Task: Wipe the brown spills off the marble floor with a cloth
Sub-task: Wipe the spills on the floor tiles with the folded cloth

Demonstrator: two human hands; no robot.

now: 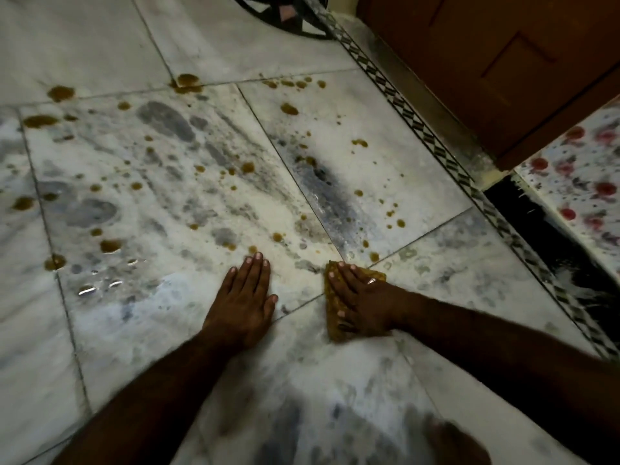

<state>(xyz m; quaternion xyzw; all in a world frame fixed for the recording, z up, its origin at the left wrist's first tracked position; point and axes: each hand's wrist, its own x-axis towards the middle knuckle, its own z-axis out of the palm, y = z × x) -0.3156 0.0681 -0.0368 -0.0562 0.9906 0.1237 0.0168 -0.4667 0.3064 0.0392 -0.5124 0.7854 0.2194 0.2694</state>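
1. The cloth (332, 307), mustard-brown and folded, lies on the marble floor (134, 330) where tile joints cross. Its long axis runs from the person outward, and its far corner points at the spills.
2. The right hand (362, 300) presses flat on the cloth, fingers straight and close together, a ring (371, 281) on one.
3. The left hand (245, 297) rests flat on bare marble just beside it, fingers straight and together.
4. Brown spills (110, 245) dot the tiles beyond both hands, the nearest just past the cloth.
5. A patterned border strip (419, 129) and a wooden door (503, 62) lie to the right.
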